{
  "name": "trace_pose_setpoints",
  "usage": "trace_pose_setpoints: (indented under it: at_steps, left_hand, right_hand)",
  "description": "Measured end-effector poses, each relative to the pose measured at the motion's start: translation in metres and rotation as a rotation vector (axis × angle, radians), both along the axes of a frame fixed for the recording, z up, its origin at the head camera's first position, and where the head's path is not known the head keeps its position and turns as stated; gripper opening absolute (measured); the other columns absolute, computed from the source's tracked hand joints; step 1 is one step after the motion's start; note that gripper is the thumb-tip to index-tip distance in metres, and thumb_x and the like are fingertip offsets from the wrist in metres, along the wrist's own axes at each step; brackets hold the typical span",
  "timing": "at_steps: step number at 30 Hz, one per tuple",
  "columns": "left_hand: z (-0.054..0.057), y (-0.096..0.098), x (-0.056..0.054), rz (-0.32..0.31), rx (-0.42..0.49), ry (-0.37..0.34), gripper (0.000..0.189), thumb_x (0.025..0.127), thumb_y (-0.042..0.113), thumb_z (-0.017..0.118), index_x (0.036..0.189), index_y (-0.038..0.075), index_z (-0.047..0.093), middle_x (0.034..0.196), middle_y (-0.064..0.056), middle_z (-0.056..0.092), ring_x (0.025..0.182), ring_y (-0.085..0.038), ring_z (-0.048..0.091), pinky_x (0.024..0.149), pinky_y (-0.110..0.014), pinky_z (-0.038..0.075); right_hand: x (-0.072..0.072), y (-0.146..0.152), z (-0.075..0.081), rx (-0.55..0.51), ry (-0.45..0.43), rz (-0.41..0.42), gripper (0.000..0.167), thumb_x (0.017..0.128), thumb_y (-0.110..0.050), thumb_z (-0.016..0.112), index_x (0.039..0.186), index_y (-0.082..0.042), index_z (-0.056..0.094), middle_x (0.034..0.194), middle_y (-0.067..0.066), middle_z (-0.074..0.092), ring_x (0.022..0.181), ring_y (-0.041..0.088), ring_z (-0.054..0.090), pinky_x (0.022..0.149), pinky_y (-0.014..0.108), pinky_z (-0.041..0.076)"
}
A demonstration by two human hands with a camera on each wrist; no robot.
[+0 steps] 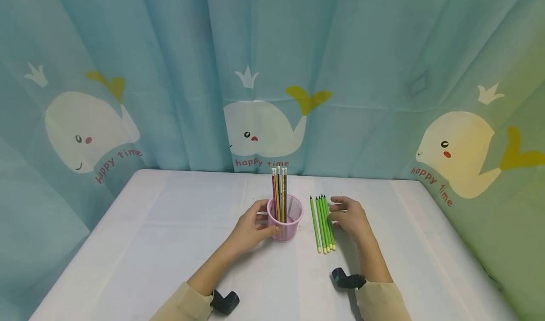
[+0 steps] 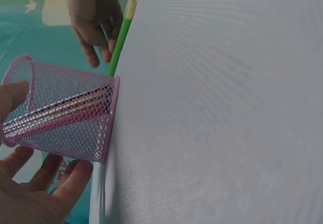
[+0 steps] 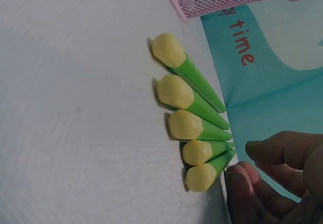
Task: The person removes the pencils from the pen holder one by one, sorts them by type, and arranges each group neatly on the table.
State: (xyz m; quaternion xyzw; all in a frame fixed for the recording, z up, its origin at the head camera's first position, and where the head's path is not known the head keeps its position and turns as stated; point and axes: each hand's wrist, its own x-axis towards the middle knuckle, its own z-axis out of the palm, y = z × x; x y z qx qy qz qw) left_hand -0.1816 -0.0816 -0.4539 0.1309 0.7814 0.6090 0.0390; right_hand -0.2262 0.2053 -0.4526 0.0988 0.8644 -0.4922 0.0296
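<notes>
My left hand (image 1: 251, 228) holds a pink mesh pencil cup (image 1: 294, 231), thumb on its near side and fingers around the left side. In the left wrist view the thumb and fingers (image 2: 75, 186) lie on opposite sides of the mesh cup (image 2: 68, 80). Several striped pencils (image 1: 278, 193) with white ends up stand inside it. To the cup's right, several green pencils (image 1: 322, 224) lie side by side, dark tips away from me and pale yellow ends (image 3: 184, 124) nearer. My right hand (image 1: 351, 217) is over their right edge, fingers loosely bent, with nothing between thumb and fingers.
A white-covered table (image 1: 170, 245) spreads under everything. Behind its far edge hangs a blue-green curtain (image 1: 374, 51) printed with whales. A black wrist camera (image 1: 225, 303) is strapped on my left wrist, and another wrist camera (image 1: 347, 279) on my right.
</notes>
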Motion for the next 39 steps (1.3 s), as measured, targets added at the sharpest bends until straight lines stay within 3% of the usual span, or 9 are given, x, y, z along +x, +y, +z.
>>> trace_pose_setpoints:
  at_steps: [8,11,15,18,22,27,33,36,39]
  left_hand:
    - [0.000,-0.004,0.002,-0.023,0.015,-0.005,0.068,0.083,0.009,0.080,0.142,0.008,0.046,0.134,-0.015,0.056,0.119,-0.037,0.059,0.099,-0.050,0.054]
    - [0.002,-0.005,0.004,-0.029,0.017,-0.002,0.068,0.083,0.011,0.080,0.142,0.009,0.046,0.135,-0.015,0.056,0.119,-0.036,0.059,0.099,-0.048,0.054]
    - [0.004,-0.006,0.004,-0.029,0.014,-0.002,0.068,0.083,0.012,0.080,0.142,0.009,0.046,0.137,-0.016,0.055,0.120,-0.037,0.059,0.100,-0.048,0.054]
    - [0.004,-0.005,0.004,-0.022,0.010,-0.004,0.067,0.084,0.010,0.080,0.142,0.008,0.046,0.137,-0.016,0.055,0.120,-0.037,0.059,0.100,-0.049,0.054]
    - [0.004,-0.005,0.003,-0.022,0.005,-0.006,0.068,0.084,0.008,0.079,0.143,0.007,0.045,0.137,-0.019,0.055,0.120,-0.040,0.059,0.101,-0.050,0.053]
    - [0.003,-0.008,0.001,-0.044,-0.003,0.001,0.073,0.082,0.016,0.082,0.144,0.011,0.043,0.136,-0.016,0.055,0.122,-0.037,0.058,0.101,-0.045,0.054]
    - [0.001,-0.010,-0.001,-0.080,0.024,0.000,0.087,0.081,0.020,0.084,0.151,0.016,0.032,0.139,-0.017,0.053,0.125,-0.037,0.056,0.102,-0.046,0.053]
    - [0.002,-0.011,-0.002,-0.058,0.008,0.001,0.083,0.085,0.024,0.081,0.152,0.015,0.032,0.140,-0.016,0.052,0.127,-0.037,0.055,0.103,-0.047,0.052]
    - [0.007,-0.013,-0.005,0.018,-0.007,0.029,0.066,0.091,0.027,0.073,0.147,0.012,0.040,0.139,-0.015,0.054,0.127,-0.036,0.055,0.104,-0.049,0.051]
  right_hand:
    - [0.002,-0.002,0.006,0.029,0.067,0.073,0.054,0.085,-0.007,0.070,0.137,-0.008,0.057,0.123,0.016,0.064,0.110,0.030,0.063,0.074,0.030,0.060]
    - [0.003,-0.005,0.011,-0.034,0.132,0.173,0.056,0.085,-0.008,0.073,0.138,-0.009,0.057,0.124,0.016,0.064,0.111,0.031,0.063,0.080,0.032,0.059]
    - [0.005,-0.009,0.019,-0.168,0.184,0.369,0.062,0.084,-0.007,0.077,0.141,-0.012,0.054,0.130,0.021,0.061,0.114,0.034,0.062,0.090,0.038,0.057]
    - [0.006,-0.014,0.022,-0.216,0.195,0.509,0.068,0.084,-0.008,0.078,0.145,-0.016,0.049,0.137,0.024,0.056,0.121,0.036,0.059,0.101,0.048,0.053]
    - [0.007,-0.023,0.019,-0.265,0.183,0.638,0.077,0.083,-0.011,0.080,0.150,-0.012,0.042,0.143,0.020,0.052,0.130,0.038,0.053,0.107,0.052,0.048]
    - [0.007,-0.034,0.015,-0.309,0.152,0.688,0.085,0.081,-0.010,0.082,0.152,-0.002,0.037,0.151,0.015,0.046,0.134,0.039,0.049,0.108,0.050,0.047]
    - [0.006,-0.043,0.008,-0.379,0.120,0.736,0.082,0.080,-0.003,0.079,0.151,-0.003,0.038,0.149,0.019,0.047,0.135,0.042,0.047,0.109,0.049,0.046]
    - [0.007,-0.045,0.005,-0.389,0.124,0.754,0.081,0.080,-0.002,0.079,0.150,-0.004,0.040,0.145,0.021,0.051,0.132,0.042,0.049,0.108,0.045,0.048]
    - [0.007,-0.047,0.003,-0.381,0.135,0.756,0.079,0.079,-0.004,0.080,0.149,-0.006,0.042,0.140,0.020,0.055,0.129,0.040,0.053,0.106,0.041,0.050]
